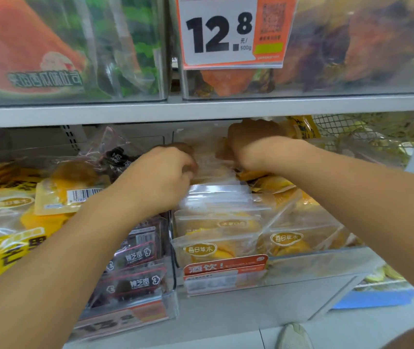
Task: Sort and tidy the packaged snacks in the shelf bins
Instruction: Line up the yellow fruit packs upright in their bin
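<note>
Both my hands reach deep into a clear shelf bin [301,263] filled with clear pouches of yellow dried fruit [216,248]. My left hand [160,172] has its fingers curled on the top of a clear pouch [208,162] at the back of the bin. My right hand [248,144] grips the same stack of pouches further back, under the upper shelf. A yellow-labelled pouch [301,128] stands just right of that hand. The fingertips of both hands are hidden among the packaging.
A bin of dark red-trimmed pouches [138,270] sits at lower left beside yellow mango packs [49,197]. Above, the shelf board [201,109] carries bins and a 12.8 price tag [228,31]. A net bag [357,132] lies at right. A shoe [294,336] shows below.
</note>
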